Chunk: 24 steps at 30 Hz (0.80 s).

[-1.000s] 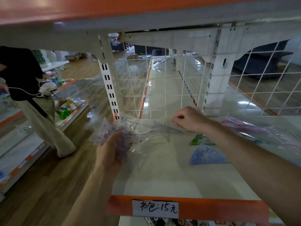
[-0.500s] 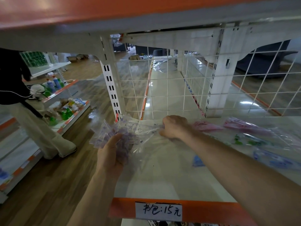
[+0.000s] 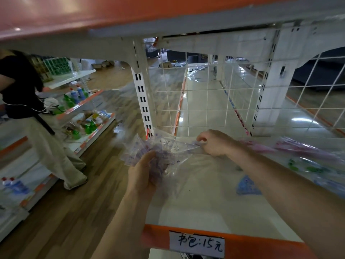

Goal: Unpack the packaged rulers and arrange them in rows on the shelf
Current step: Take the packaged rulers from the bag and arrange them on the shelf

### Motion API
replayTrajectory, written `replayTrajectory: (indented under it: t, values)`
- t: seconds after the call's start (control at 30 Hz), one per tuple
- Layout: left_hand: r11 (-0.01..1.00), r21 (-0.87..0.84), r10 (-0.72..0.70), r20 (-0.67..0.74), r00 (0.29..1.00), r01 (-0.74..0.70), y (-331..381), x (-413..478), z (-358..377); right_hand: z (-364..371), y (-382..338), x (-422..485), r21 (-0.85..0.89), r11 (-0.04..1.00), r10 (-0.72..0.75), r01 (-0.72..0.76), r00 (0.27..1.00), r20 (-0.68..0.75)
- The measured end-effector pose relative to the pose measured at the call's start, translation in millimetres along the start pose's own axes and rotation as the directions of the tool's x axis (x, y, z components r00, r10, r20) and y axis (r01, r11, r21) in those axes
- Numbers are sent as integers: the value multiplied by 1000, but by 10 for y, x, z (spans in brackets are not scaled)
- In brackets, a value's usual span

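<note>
My left hand [image 3: 144, 170] grips a clear plastic bag [image 3: 175, 166] holding a bundle of purple-printed triangle rulers [image 3: 138, 151] at the left end of the white shelf [image 3: 201, 202]. My right hand [image 3: 214, 143] pinches one clear triangle ruler [image 3: 179, 146] that sticks out of the bundle toward the right. Pink packaged rulers [image 3: 306, 148] lie along the back right of the shelf, green ones [image 3: 306, 165] in front of them. A blue triangle ruler [image 3: 246, 186] lies flat beside my right forearm.
A white wire grid [image 3: 205, 101] backs the shelf, with an upright post [image 3: 142, 101] at its left. An orange front rail carries a handwritten price label [image 3: 197, 243]. An upper shelf [image 3: 130, 19] hangs overhead. A person [image 3: 37, 118] stands left in the wooden aisle by stocked shelves [image 3: 84, 116].
My right hand moved left to the bundle, then drew back to the right with a clear triangle ruler pinched. The left hand stayed on the bag. The view shifted slightly left.
</note>
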<state>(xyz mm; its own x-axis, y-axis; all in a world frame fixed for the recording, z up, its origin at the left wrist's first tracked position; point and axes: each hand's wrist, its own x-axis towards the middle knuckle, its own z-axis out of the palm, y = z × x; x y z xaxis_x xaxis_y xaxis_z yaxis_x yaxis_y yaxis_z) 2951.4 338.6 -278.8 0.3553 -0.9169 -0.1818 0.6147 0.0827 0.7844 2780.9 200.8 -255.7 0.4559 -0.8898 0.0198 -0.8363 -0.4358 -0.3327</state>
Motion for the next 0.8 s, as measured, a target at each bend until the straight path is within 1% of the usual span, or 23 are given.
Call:
replayTrajectory:
  t: [0.03, 0.07, 0.1, 0.13, 0.17, 0.2, 0.23, 0.3, 0.37, 0.43, 0.53, 0.6, 0.63, 0.67, 0.73, 0.8]
  values:
    - [1000, -13, 3, 5, 1000, -2, 6, -14, 6, -60, -15, -18, 137, 991, 3, 3, 999, -47]
    - [1000, -25, 6, 9, 1000, -6, 13, -24, 11, -127, -41, -53, 303, 953, 14, 9, 997, -73]
    - [999, -34, 11, 11, 1000, -11, 16, -30, 16, -197, -81, -111, 460, 888, 28, -9, 999, -34]
    - [999, -42, 19, 16, 1000, -18, 17, -32, 26, -253, -121, -178, 570, 820, 20, -47, 998, 54]
    - [998, -47, 29, 23, 999, -28, 22, -39, 32, -286, -160, -241, 607, 792, -16, -71, 990, 137]
    - [998, -48, 34, 33, 999, -32, 26, -45, 43, -296, -185, -288, 595, 802, -62, -52, 983, 170]
    - [998, -48, 29, 43, 999, -27, 29, -53, 56, -292, -197, -308, 584, 812, -94, -15, 983, 155]
    - [999, -49, 12, 50, 999, -10, 26, -63, 68, -279, -205, -307, 608, 792, -93, 45, 994, 48]
    - [999, -42, 11, 48, 999, -9, 22, -70, 67, -270, -159, -275, 675, 736, -35, 49, 999, -34]
    - [1000, -15, 14, 30, 999, -14, 18, -60, 44, -266, -108, -274, 741, 671, 17, 18, 999, -40]
    - [1000, 11, 23, -53, 998, -23, 11, -3, -37, -231, -32, -238, 810, 586, 113, -12, 991, -67]
    - [999, -17, 26, -121, 992, -28, 7, 29, -78, -212, 45, -185, 844, 536, 214, -22, 971, -110]
    - [999, -27, 31, -142, 989, -35, 6, 42, -91, -208, 90, -160, 844, 534, 258, -36, 959, -122]
    - [999, -24, 35, -159, 987, -39, -2, 50, -100, -199, 140, -146, 827, 559, 288, -67, 951, -117]
    - [999, 0, 37, -176, 984, -38, -10, 40, -94, -172, 231, -134, 719, 678, 307, -154, 948, -86]
    - [999, 13, 34, -175, 984, -32, -9, 34, -93, -156, 265, -139, 521, 813, 318, -259, 948, -25]
